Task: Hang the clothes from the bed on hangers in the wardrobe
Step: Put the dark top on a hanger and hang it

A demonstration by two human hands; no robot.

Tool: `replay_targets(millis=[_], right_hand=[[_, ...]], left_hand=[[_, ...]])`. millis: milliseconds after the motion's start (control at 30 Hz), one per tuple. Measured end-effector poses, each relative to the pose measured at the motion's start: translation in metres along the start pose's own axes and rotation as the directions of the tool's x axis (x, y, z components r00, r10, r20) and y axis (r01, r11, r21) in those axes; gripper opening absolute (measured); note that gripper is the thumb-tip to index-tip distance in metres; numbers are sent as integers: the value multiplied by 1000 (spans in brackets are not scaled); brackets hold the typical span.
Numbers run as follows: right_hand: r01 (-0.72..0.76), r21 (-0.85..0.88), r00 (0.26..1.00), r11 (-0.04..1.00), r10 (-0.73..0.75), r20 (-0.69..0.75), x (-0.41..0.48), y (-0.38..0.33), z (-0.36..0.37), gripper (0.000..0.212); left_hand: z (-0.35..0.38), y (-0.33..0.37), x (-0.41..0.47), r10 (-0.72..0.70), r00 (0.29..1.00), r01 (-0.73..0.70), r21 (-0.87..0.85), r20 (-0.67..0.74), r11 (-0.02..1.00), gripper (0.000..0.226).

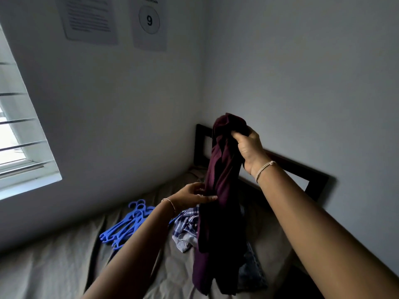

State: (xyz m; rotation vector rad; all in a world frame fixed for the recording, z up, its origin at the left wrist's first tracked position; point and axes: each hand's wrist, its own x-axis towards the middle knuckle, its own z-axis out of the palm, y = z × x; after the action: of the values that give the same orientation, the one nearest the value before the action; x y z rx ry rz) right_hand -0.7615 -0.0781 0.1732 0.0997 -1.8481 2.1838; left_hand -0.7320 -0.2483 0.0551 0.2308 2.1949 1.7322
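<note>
The right hand (250,147) is raised at about 2 o'clock from the frame's centre, its fingers clamped round the bunched top of a maroon garment (218,182). The garment hangs down in a long twisted fall, and its lower end reaches the bed (54,266) near 6 o'clock. The left hand (192,196) meets the garment partway down from its 9 o'clock side, with thumb and fingers pinching a fold at the cloth's edge. Each wrist wears a thin bracelet.

On the bed, a heap of blue hangers (125,226) lies at 8 o'clock from the left hand, apart from the clothes. A plaid shirt (185,227) is crumpled just beside the hanging garment, on its 9 o'clock side and below the left wrist. Jeans (250,268) lie at the garment's 4 o'clock, partly hidden behind it. The bed sheet is tan and wrinkled.

A dark headboard (302,167) runs along the wall behind the right forearm. A louvred window (17,137) fills the 9 o'clock edge. Two sheets are stuck on the wall at 12 o'clock: a text sheet (88,18), too blurred to read, and a sheet with a circled 9 (149,20).
</note>
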Motion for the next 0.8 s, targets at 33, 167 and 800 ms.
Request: replay_targets(millis=[33, 167, 800], right_hand=[[-7, 1, 1000, 1000, 7, 9, 1, -2, -2, 20], [-38, -69, 999, 997, 39, 21, 4, -4, -19, 14], [-109, -44, 982, 993, 114, 149, -5, 13, -46, 20]], left_hand=[[3, 0, 3, 11, 999, -13, -50, -52, 999, 38], [3, 8, 16, 46, 967, -121, -288, -252, 950, 24], [35, 83, 37, 112, 970, -134, -93, -214, 987, 17]])
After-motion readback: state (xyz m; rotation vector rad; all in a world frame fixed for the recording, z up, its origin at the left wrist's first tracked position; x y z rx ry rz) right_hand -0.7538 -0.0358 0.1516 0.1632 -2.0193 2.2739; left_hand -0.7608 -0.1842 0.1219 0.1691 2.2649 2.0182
